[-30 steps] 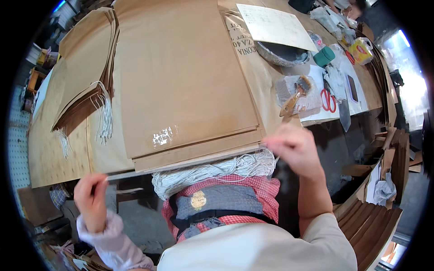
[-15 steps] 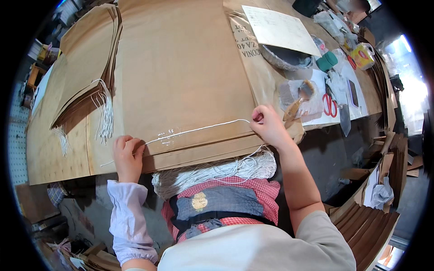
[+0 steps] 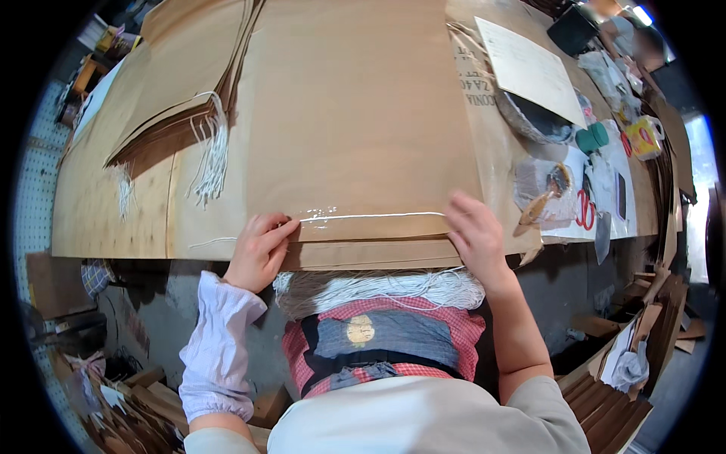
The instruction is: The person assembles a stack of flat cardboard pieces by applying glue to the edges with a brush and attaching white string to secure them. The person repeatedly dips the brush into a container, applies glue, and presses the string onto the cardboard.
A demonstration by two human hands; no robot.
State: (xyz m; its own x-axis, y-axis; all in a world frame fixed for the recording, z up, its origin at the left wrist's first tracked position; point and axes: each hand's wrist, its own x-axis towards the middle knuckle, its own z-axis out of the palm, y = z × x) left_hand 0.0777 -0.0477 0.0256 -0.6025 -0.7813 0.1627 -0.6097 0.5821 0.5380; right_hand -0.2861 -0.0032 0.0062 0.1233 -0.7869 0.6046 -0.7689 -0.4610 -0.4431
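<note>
Stretching along the near edge of a brown paper sheet (image 3: 355, 129), a thin white cord (image 3: 378, 216) is held taut between 2 hands. The left hand (image 3: 257, 253) is pressed down on the left end of the cord with its fingers (image 3: 278, 227) flat and close together, and the right hand (image 3: 476, 238) is laid on the right end with its fingers spread a little; neither is seen to be clamped around anything, both bearing down from above. A glossy streak, judged to be wet glue (image 3: 321, 213), shows on the paper just beside the left fingertips, under the cord.

The cord is judged to be light, limp and easily dragged out of line, so it is best pinned at its 2 ends, as is being done, rather than lifted by the middle. The paper is judged to be thin, stiff enough to crease yet easily torn, and slippery over the sheets beneath; it is best taken at its near folded edge.

A bundle of loose white cords (image 3: 378, 287) lies in the lap, just near of the bench (image 3: 113, 219). Finished sheets with cord tails (image 3: 212, 159) are stacked at far left. Red scissors (image 3: 584, 212) lie at right, well apart from the hands.
</note>
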